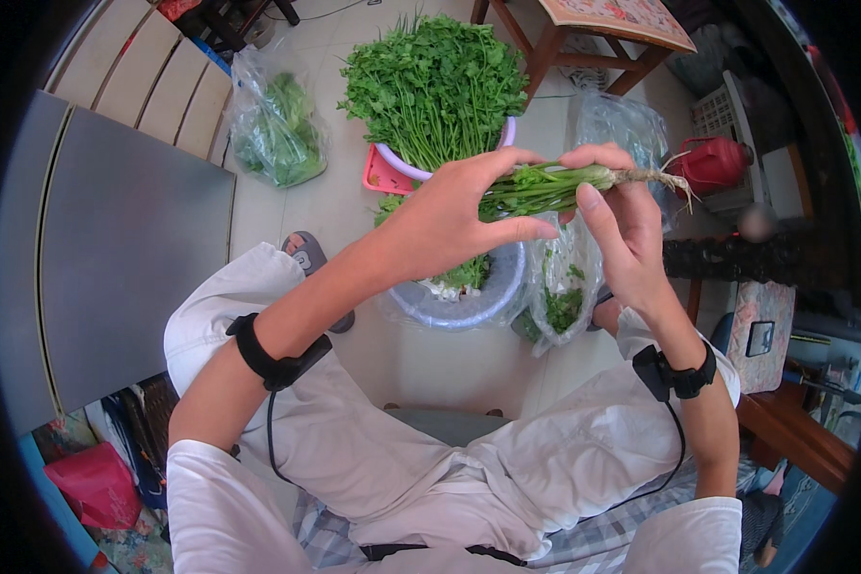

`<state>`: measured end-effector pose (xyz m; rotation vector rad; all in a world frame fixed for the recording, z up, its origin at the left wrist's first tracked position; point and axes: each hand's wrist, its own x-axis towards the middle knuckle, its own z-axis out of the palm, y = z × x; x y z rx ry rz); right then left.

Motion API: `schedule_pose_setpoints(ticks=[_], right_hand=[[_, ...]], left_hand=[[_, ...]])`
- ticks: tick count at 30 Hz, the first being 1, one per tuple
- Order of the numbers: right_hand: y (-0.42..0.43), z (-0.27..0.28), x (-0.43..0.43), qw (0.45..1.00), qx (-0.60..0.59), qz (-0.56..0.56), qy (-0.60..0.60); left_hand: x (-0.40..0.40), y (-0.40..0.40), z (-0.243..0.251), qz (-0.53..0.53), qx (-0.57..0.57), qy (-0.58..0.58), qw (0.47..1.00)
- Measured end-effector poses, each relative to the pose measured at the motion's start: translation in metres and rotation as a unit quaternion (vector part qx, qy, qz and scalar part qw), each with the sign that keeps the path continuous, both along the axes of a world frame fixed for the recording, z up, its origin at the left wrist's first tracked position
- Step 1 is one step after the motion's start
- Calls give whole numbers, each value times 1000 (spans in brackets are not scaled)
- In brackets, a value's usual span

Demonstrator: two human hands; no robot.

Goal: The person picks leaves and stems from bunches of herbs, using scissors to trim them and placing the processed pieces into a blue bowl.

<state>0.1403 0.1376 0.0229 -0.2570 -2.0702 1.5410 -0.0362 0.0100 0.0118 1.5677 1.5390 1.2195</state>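
Note:
A coriander plant (pixel 545 190) with pale hairy roots (pixel 664 179) lies nearly level across both hands, roots to the right. My right hand (pixel 628 222) grips the stems just left of the root, its thumb on the near side. Around the leafy end is my left hand (pixel 452 212), thumb below and fingers above; part of the leaves is hidden behind it. Beneath the hands stands a round tub lined with clear plastic (pixel 459 316), holding some greens and pale scraps. Beyond, a large heap of coriander (pixel 434 86) fills a purple-rimmed basin (pixel 402 166).
Right of the tub sits a clear bag with coriander bits (pixel 563 301). A bag of leafy greens (pixel 280 136) stands by the slatted wooden bench (pixel 125 64). A wooden stool (pixel 545 61), clear plastic bags (pixel 617 125) and a red thermos flask (pixel 714 165) are farther off. A grey cabinet (pixel 136 251) borders the left.

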Motion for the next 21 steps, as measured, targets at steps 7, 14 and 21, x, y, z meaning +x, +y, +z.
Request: schedule_pose_setpoints(ticks=[7,14,21], right_hand=[[-3,-3,0,1000,-11,20,4],[-3,-5,0,1000,-17,19,-9],[-3,-18,-1,992,86,-29,-93]], left_hand=[[0,1,-2,15,21,83,996],[-2,1,-6,31,19,139,990],[-22,3,-1,102,54,214,970]])
